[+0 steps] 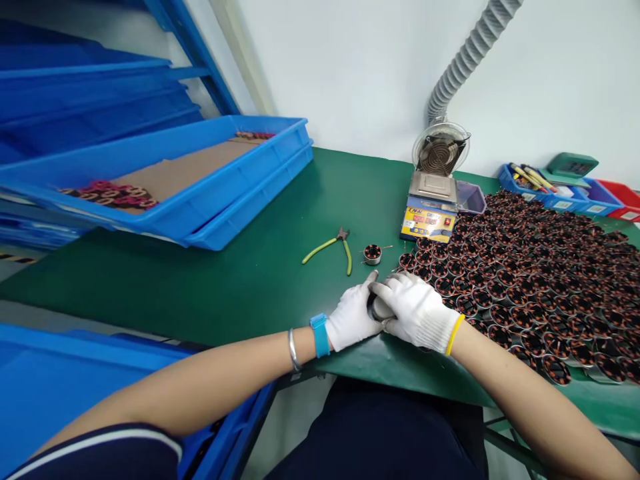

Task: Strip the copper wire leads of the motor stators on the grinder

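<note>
Both gloved hands meet over a small grey part (381,309) at the table's (240,280) near edge: left hand (353,317) and right hand (417,310) each in a closed grip on it. Just beyond, one lone coil (372,253) beside green-handled cutters (333,248). Right, a mass of copper-wound coils (540,267). Left, a blue tray (200,193) holding cardboard and pink rings (107,193).
</note>
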`<state>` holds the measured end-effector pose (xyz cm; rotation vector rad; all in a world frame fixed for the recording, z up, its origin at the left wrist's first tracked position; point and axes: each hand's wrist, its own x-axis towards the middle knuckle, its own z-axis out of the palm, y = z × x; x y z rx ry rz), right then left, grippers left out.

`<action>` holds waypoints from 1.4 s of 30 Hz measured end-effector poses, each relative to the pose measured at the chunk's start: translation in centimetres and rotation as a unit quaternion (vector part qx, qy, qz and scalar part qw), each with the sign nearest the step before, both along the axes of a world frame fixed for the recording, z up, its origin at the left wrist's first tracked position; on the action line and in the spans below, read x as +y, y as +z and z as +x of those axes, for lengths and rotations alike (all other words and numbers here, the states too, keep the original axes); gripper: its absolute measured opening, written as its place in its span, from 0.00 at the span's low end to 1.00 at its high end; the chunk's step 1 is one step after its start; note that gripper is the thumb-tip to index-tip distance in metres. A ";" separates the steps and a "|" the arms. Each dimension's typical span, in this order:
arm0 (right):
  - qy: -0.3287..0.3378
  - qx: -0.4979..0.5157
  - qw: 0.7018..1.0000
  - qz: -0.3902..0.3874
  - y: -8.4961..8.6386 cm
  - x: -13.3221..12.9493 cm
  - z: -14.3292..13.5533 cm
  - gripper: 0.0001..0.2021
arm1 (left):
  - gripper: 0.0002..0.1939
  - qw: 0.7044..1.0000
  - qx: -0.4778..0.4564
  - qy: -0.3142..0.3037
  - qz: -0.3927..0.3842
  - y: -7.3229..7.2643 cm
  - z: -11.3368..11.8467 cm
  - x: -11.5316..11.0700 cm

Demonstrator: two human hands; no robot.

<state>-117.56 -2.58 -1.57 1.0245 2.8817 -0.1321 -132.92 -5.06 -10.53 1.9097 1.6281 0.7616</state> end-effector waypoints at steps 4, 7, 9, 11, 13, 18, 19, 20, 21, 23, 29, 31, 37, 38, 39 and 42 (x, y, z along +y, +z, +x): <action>-0.003 -0.018 1.000 0.007 -0.1 -0.1 -0.1 0.32 | 0.50 1.000 -0.008 0.001 -0.010 -0.1 -0.2 0.1; -0.003 -0.020 1.000 0.017 -0.3 -0.1 -0.1 0.31 | 0.50 1.000 -0.006 0.002 -0.010 -0.1 -0.2 0.2; -0.006 -0.019 1.000 0.023 -0.4 0.0 -0.2 0.30 | 0.50 1.000 -0.002 0.002 -0.004 -0.2 -0.2 0.1; -0.014 -0.015 0.999 0.025 -0.2 0.1 -0.2 0.31 | 0.49 1.000 0.001 -0.003 0.006 -0.3 -0.2 0.1; -0.028 0.002 0.999 0.020 0.4 0.2 0.0 0.32 | 0.49 1.000 0.005 -0.014 0.008 -0.3 -0.3 0.1; -0.167 0.223 0.957 -0.082 1.6 0.5 2.6 0.35 | 0.51 1.000 0.012 -0.023 0.007 0.0 -0.3 0.0; -0.184 0.302 0.927 -0.126 1.4 0.5 3.4 0.37 | 0.51 1.000 0.007 -0.028 0.012 0.0 -0.2 0.0; -0.189 0.380 0.888 -0.177 1.0 0.5 4.2 0.38 | 0.51 0.999 0.003 -0.035 0.016 0.0 -0.2 0.0; -0.189 0.451 0.842 -0.226 0.5 0.5 4.9 0.39 | 0.51 0.999 0.000 -0.042 0.018 -0.1 -0.3 -0.1; -0.203 0.557 0.747 -0.302 -0.6 0.2 6.2 0.39 | 0.53 0.999 -0.004 -0.046 0.016 -0.2 -0.5 -0.2; -0.239 0.708 0.502 -0.434 -1.6 -3.1 7.1 0.29 | 0.58 0.988 -0.031 -0.074 0.136 2.4 -1.7 -0.8; -0.221 0.723 0.437 -0.487 -1.5 -4.3 6.2 0.23 | 0.59 0.974 -0.035 -0.121 0.190 4.3 -1.5 -1.2; -0.158 0.707 0.366 -0.584 -2.2 -6.1 2.6 0.17 | 0.40 0.948 -0.029 -0.179 0.262 7.7 0.5 -2.5; -0.156 0.701 0.369 -0.590 -2.4 -6.3 2.3 0.17 | 0.36 0.947 -0.023 -0.181 0.263 7.8 0.4 -2.6; -0.158 0.694 0.377 -0.592 -2.7 -6.5 2.3 0.17 | 0.32 0.950 -0.014 -0.176 0.257 7.8 -0.1 -2.7; -0.192 0.685 0.457 -0.534 -3.6 -7.4 3.8 0.19 | 0.29 0.977 0.063 -0.109 0.173 7.5 -2.8 -2.5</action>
